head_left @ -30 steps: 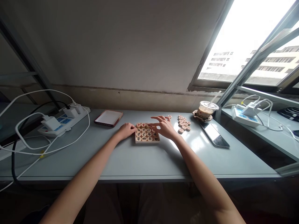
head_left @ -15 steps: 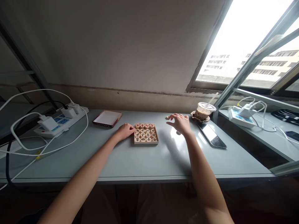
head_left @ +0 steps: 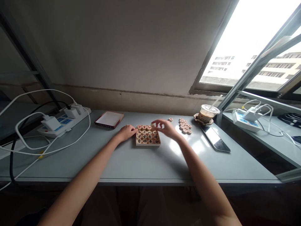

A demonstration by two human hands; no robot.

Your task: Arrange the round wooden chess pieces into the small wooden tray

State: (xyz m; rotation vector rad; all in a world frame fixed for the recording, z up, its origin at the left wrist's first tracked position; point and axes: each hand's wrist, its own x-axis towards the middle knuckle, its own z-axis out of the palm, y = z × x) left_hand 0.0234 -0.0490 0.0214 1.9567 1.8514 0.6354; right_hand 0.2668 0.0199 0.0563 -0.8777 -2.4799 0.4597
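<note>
A shallow open box (head_left: 148, 145) of round wooden xiangqi pieces stands on the desk. Black characters mark the front rows, red ones the back row. My left hand (head_left: 127, 132) rests at its left side, thumb and fingers closed on the edge. Over the back right corner, my right hand (head_left: 166, 128) has its thumb and fingertips curled around a xiangqi piece, mostly hidden by the fingers. To the right, several red-marked pieces (head_left: 184, 125) lie in a cluster, and a single piece (head_left: 171, 119) lies apart behind my right hand.
An upturned box lid (head_left: 109, 119) lies at the back left. Left of it is a power strip (head_left: 63, 121) with looped white cables. On the right are a lidded drink cup (head_left: 207, 113) in a carrier and a phone (head_left: 216, 139). A wall closes off the back.
My right hand has moved left from above the loose pieces to the box's back right corner, uncovering the cluster. My left hand stays at the box.
</note>
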